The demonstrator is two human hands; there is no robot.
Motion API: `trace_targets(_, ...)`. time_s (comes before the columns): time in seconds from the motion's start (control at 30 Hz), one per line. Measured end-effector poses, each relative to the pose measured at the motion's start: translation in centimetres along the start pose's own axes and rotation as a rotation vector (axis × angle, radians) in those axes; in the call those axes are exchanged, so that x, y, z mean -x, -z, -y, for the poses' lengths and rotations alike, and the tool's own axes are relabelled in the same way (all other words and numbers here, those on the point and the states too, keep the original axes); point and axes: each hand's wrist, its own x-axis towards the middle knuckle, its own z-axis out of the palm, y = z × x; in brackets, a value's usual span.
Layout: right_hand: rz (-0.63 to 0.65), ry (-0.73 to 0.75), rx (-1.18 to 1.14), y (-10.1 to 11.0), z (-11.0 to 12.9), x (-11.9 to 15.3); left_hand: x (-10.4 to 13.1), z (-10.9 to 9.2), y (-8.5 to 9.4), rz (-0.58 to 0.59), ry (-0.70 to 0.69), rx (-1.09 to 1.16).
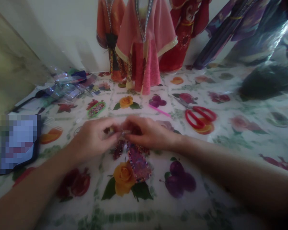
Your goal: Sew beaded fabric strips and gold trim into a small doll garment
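My left hand and my right hand meet at the middle of the table, fingers closed in pinches. Between the fingertips is the top of a small beaded ornament, purple-pink, with dotted bead edging. Its longer flap hangs down toward me over a printed yellow rose, and shorter dark red flaps spread to either side. The fingers hide part of its upper end, and motion blurs the detail there. Just beyond my left hand lies a green tray of tiny beads. A thin pink stick rests past my right hand.
Red-handled scissors lie at the right. A phone, its screen pixelated, is at the left. Clear plastic packets are heaped at the back left. Several robed figures, including a pink one, stand along the wall above a fruit-print tablecloth.
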Motion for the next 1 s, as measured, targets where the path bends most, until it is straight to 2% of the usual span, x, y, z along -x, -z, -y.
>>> trace_targets(0.3, 0.012, 0.012, -0.028, 0.1, 0.0, 0.0, -0.2, 0.4, -0.3, 0.012, 0.036, 0.165)
trace_targets(0.47, 0.027, -0.021, -0.002, 0.2, 0.2, 0.0, -0.2, 0.8, -0.3, -0.018, -0.009, 0.114)
trace_targets(0.63, 0.024, 0.008, 0.021, 0.2, 0.3, 0.0, -0.3, 0.6, -0.3, -0.002, -0.025, 0.118)
trace_targets(0.87, 0.024, 0.004, 0.023, 0.0, 0.3, 0.0, -0.5, 0.9, -0.3, 0.009, -0.147, 0.133)
trace_targets(1.0, 0.023, 0.004, 0.025, 0.1, 0.3, 0.0, -0.4, 1.1, -0.2, 0.013, -0.166, 0.166)
